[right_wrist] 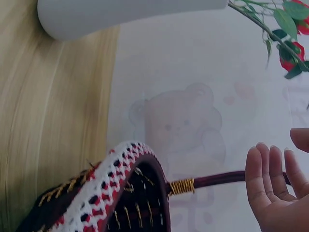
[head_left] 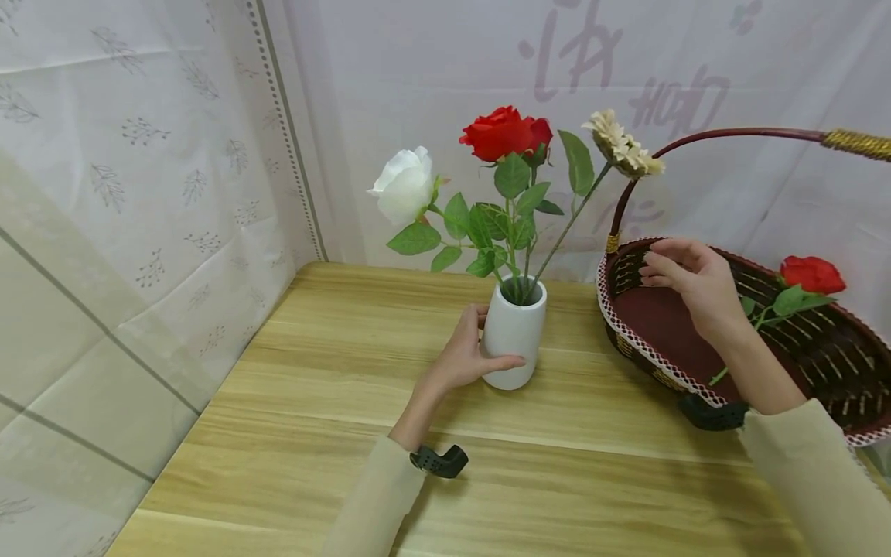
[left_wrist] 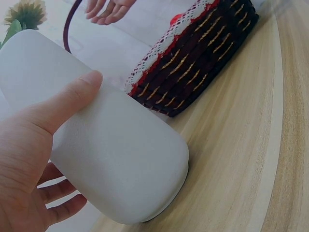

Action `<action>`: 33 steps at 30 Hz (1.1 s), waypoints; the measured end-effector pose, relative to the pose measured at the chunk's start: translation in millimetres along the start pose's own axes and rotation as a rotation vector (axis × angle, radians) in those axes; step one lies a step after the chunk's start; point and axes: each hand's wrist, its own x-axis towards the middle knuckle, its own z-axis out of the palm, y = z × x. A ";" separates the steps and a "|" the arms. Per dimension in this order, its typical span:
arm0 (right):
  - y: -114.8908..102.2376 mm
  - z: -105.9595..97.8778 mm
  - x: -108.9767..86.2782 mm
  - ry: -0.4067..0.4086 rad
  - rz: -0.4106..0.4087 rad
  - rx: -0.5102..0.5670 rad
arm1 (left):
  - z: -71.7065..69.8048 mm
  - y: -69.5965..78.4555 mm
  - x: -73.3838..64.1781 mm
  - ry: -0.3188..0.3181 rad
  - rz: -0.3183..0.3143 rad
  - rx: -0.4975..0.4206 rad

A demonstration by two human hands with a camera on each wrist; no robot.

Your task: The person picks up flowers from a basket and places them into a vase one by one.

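Observation:
My left hand grips a white vase near its middle, thumb across the front and fingers around the side. In the vase stand a white rose, red roses and a beige flower that leans right. Above the left part of a dark woven basket, my right hand hovers with relaxed fingers, holding nothing. A single red rose lies in the basket, its stem pointing toward the near rim. The right wrist view shows the right hand close to the basket handle, its palm bare.
An arched handle with gold wrapping rises over the basket at the right. The wooden table ends at a patterned cloth on the left and a printed cloth behind.

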 end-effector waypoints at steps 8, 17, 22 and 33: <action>-2.7 -17.0 -0.2 0.044 0.004 0.044 | -0.2 -0.8 -0.1 0.000 -0.002 0.001; -10.1 -39.7 2.9 0.096 0.007 0.111 | -0.2 0.3 -0.1 0.000 -0.003 -0.005; -11.9 -52.8 4.1 0.135 0.031 0.129 | -0.4 0.8 0.0 0.003 -0.001 -0.009; -14.7 -85.1 5.7 0.180 0.087 0.215 | -0.3 1.0 -1.5 0.008 -0.002 -0.050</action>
